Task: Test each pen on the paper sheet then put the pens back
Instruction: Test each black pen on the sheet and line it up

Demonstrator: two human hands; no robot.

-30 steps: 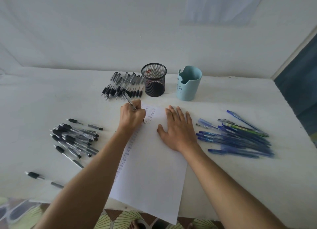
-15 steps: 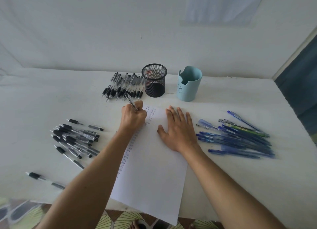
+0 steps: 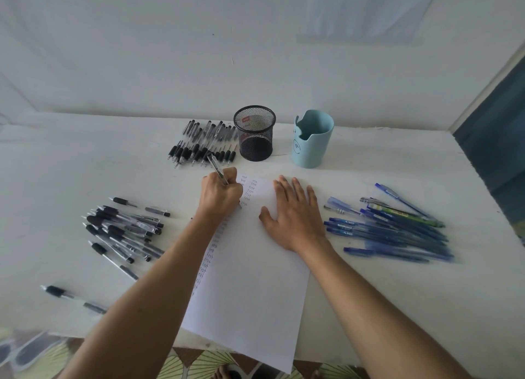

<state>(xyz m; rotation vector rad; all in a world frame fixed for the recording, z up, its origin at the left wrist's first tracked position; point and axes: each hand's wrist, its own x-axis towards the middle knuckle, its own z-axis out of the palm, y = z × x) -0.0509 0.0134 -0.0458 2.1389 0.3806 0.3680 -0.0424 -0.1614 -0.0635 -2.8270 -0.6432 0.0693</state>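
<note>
A white paper sheet [image 3: 250, 279] lies on the table, its near corner over the table's edge, with columns of small written words along its left side and top. My left hand [image 3: 220, 195] is closed around a black pen [image 3: 216, 168], tip down on the sheet's upper left. My right hand [image 3: 292, 214] lies flat on the sheet with fingers spread. Black pens lie in a pile at the left [image 3: 125, 231] and in rows at the back [image 3: 201, 145]. Blue pens [image 3: 392, 231] are heaped at the right.
A black mesh cup [image 3: 254, 133] and a light blue cup [image 3: 312, 138] stand behind the sheet. One black pen [image 3: 72, 297] lies alone at the near left. A white wall rises behind the table [image 3: 71, 165]; patterned floor shows below the near edge.
My left hand with the pen has shifted slightly down and to the right along the written column. My right hand has stayed flat on the sheet.
</note>
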